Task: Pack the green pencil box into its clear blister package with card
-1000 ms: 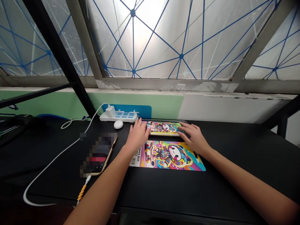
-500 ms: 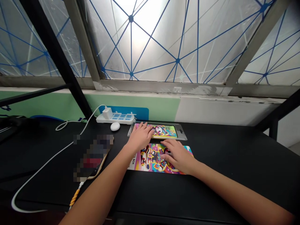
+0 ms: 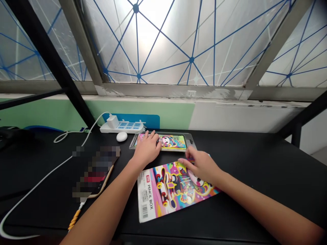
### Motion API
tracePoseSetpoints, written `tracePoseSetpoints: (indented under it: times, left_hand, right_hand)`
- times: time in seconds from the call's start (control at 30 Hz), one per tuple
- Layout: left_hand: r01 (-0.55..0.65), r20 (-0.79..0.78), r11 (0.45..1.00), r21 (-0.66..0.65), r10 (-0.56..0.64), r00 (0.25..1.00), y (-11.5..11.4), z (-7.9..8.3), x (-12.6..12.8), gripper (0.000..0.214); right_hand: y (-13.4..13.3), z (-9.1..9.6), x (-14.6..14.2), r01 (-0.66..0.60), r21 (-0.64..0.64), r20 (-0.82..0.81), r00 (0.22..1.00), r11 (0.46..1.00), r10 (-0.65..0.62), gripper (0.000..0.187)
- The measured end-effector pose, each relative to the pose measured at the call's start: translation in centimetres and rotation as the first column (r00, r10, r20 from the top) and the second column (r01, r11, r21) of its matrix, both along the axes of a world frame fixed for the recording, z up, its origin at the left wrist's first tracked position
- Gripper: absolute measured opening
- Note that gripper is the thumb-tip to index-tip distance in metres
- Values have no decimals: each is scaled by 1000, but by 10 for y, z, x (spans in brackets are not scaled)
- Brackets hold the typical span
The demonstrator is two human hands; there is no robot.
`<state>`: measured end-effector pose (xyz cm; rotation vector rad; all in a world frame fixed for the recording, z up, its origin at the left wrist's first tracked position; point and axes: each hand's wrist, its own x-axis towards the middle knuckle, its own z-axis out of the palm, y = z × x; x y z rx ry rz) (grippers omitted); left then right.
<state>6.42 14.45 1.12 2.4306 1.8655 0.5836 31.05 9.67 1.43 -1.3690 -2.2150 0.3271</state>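
Note:
A colourful pencil box (image 3: 173, 141) lies in a clear plastic tray (image 3: 191, 140) near the back of the desk. My left hand (image 3: 148, 146) rests over its left part, fingers stretched out flat. Closer to me is a bright printed cardboard backing card (image 3: 171, 190) with "PENCIL BOX" on its white left end. My right hand (image 3: 203, 165) pinches the card's far edge between thumb and curled fingers. The card sits at a slant, its left end nearer to me; part of its right side is hidden under my hand.
A white power strip (image 3: 122, 127) with a plugged-in charger (image 3: 112, 121) stands by the wall. In front is a small white rounded case (image 3: 122, 136). A blurred-out phone-like device (image 3: 102, 173) with a cable (image 3: 38, 188) lies left. Black frame bars (image 3: 51, 61) rise at the sides.
My right hand has gone from lying over the card to pinching its far edge. The card has turned, its left end swinging towards me. My left hand stays on the pencil box.

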Motion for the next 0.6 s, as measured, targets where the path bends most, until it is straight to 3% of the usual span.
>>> tracePoseSetpoints:
  times: [0.13,0.2,0.3,0.37,0.47,0.6]
  left_hand:
    - [15,8,1000,8,-15,1000,-6,4,6,30]
    - [21,-2,999,27,-21,1000,-11,4,12,30]
    - [42,-21,999,23,-42,999,-16,3,17,34]
    - [73,-31,997,-8,-74,997,-19,3,18,39]
    - [102,-41,994,-43,-104,994,-21,5,18,44]
    - [131,-38,991,-23,-132,991,-24,7,21,42]
  right_hand:
    - [42,5,59,157,-76,-106,981,985,-165,52]
    - [62,3,92,188,-201,4,982,961,-191,58]
    - [77,-3,123,299,-200,116,953,933,-280,59]
    - [77,-6,125,325,-116,135,941,939,-309,55]
    - [69,-6,105,239,19,91,966,971,-240,49]
    - [56,-3,74,123,-37,30,992,992,-122,43]
